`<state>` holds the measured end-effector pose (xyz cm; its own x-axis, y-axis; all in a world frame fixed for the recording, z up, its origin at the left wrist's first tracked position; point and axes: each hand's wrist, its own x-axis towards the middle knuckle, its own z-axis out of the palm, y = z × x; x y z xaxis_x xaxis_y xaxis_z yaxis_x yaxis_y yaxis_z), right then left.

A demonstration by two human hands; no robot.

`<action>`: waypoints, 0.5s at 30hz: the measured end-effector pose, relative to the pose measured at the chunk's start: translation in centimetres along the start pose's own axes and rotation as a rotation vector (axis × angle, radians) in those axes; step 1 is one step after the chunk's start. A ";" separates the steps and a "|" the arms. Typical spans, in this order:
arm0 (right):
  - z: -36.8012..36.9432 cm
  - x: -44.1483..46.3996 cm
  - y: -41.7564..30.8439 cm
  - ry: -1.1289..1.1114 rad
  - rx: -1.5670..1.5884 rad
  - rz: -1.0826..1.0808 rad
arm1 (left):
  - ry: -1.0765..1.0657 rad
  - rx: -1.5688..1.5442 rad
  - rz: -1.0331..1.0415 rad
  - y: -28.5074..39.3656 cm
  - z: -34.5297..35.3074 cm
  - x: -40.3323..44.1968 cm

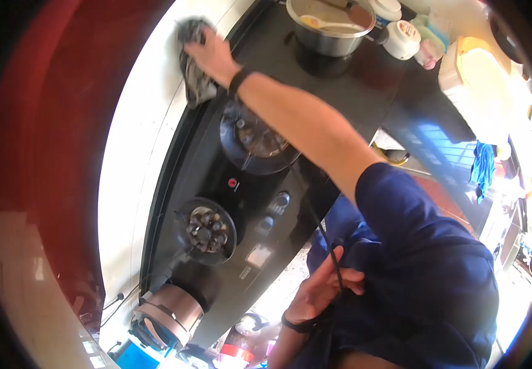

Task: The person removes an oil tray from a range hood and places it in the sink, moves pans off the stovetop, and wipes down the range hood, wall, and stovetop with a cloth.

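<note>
My right hand point(214, 56) is stretched up and across the stove, closed on a crumpled dark grey cloth point(199, 86). The cloth lies against the white tiled wall along the back edge of the black counter. Blur softens the hand and cloth. Below that arm sits a larger gas burner point(257, 138), partly covered by the forearm. Low in front of my body, my left hand point(318, 292) has its fingers bent and apart. A thin dark cord or rod point(318, 221) runs down across those fingers; a grip on it cannot be made out.
A smaller burner point(206, 230) and control knobs point(282, 200) are on the black stovetop. A metal pot point(330, 40) with utensils stands near white-lidded jars point(401, 40). A rounded metallic appliance point(170, 310) is at the other end. A blue cloth point(482, 169) hangs farther off.
</note>
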<state>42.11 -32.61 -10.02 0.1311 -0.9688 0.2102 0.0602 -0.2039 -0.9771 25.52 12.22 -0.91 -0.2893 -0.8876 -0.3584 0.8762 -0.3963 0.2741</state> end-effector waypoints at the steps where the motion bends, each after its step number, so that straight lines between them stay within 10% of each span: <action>1: -0.2 1.4 -1.6 0.025 -0.009 -0.057 | 0.038 -0.083 -0.003 0.1 0.1 -0.5; 5: 6.6 2.1 -5.1 0.478 -0.068 -0.394 | -0.080 0.174 0.128 -1.3 -4.7 -4.0; 15: 15.9 -18.7 -5.4 -0.266 0.003 -0.225 | -0.258 0.357 0.104 -1.1 -4.7 -9.8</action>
<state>55.09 -11.10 -8.18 0.3672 -0.8291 0.4215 0.1198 -0.4073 -0.9054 29.23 22.42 -1.92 -0.3335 -0.9384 -0.0906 0.7313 -0.3181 0.6034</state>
